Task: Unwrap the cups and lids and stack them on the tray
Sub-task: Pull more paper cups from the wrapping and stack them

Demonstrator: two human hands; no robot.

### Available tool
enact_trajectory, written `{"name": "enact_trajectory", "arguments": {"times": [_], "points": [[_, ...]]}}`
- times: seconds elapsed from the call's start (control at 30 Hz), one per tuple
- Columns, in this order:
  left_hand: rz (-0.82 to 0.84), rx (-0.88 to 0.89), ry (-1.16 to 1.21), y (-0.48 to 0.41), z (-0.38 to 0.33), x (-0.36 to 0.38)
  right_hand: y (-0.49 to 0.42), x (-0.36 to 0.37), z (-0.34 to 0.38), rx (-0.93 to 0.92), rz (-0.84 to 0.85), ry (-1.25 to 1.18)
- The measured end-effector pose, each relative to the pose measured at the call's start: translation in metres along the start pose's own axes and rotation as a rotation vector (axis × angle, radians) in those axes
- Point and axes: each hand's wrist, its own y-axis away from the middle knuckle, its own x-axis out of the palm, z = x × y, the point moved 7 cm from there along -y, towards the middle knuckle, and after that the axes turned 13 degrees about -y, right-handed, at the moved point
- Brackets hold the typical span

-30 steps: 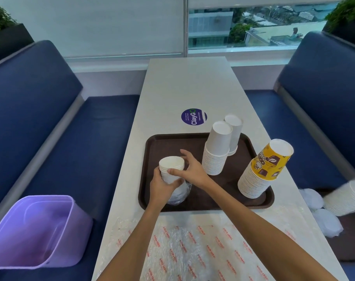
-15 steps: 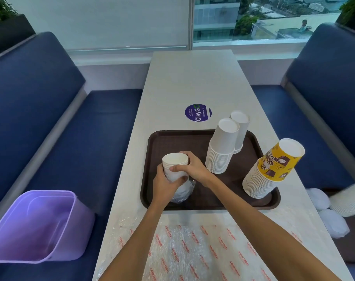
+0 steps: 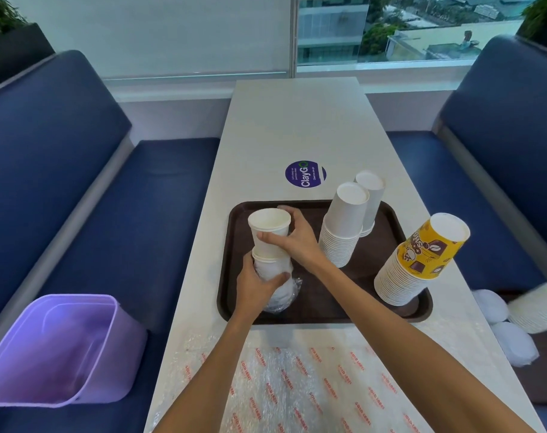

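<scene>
A brown tray (image 3: 316, 310) lies on the white table. Over its left part my left hand (image 3: 253, 289) grips the lower end of a small stack of white cups (image 3: 273, 267) still in clear plastic wrap (image 3: 284, 300). My right hand (image 3: 297, 242) holds the top white cup (image 3: 269, 229), raised partly out of the stack. On the tray stand two upside-down stacks of white cups (image 3: 344, 226) and a leaning stack topped by a yellow printed cup (image 3: 422, 257).
A purple bin (image 3: 53, 348) sits on the left blue bench. Clear wrap with red print (image 3: 297, 385) covers the table's near end. More white cups (image 3: 537, 310) and wrapped lids (image 3: 512, 342) lie on the right bench. A round purple sticker (image 3: 305, 174) is beyond the tray.
My right hand has lifted the top cup up out of the wrapped stack, while my left hand has slid lower on the stack.
</scene>
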Motion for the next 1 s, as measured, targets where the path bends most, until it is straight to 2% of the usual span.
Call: {"name": "enact_trajectory", "arguments": {"times": [0.13, 0.23, 0.43, 0.67, 0.73, 0.8, 0.87, 0.93, 1.0], "points": [[0.005, -0.026, -0.025, -0.001, 0.003, -0.001, -0.003, 0.001, 0.032, -0.089, 0.065, 0.173], [-0.003, -0.001, -0.011, -0.001, 0.003, -0.003, -0.001, -0.004, 0.047, -0.124, 0.145, 0.443], [0.006, 0.002, 0.007, -0.001, 0.002, -0.003, 0.006, -0.011, 0.056, -0.084, 0.315, 0.922], [-0.022, 0.0, -0.026, 0.002, 0.002, -0.006, 0.018, 0.012, 0.069, -0.296, 0.366, 1.478], [-0.028, -0.001, -0.036, 0.004, 0.001, -0.006, 0.02, 0.014, 0.068, -0.328, 0.374, 1.573], [-0.034, -0.001, -0.041, 0.005, 0.0, -0.007, 0.022, 0.011, 0.072, -0.363, 0.344, 1.58], [-0.032, 0.0, -0.036, 0.005, -0.001, -0.006, 0.024, 0.004, 0.084, -0.416, 0.253, 1.464], [-0.028, -0.002, -0.037, 0.005, 0.0, -0.006, 0.027, -0.009, 0.107, -0.492, 0.087, 1.238], [-0.028, 0.0, -0.04, 0.004, 0.0, -0.005, 0.031, -0.033, 0.13, -0.568, -0.151, 0.941]]}}
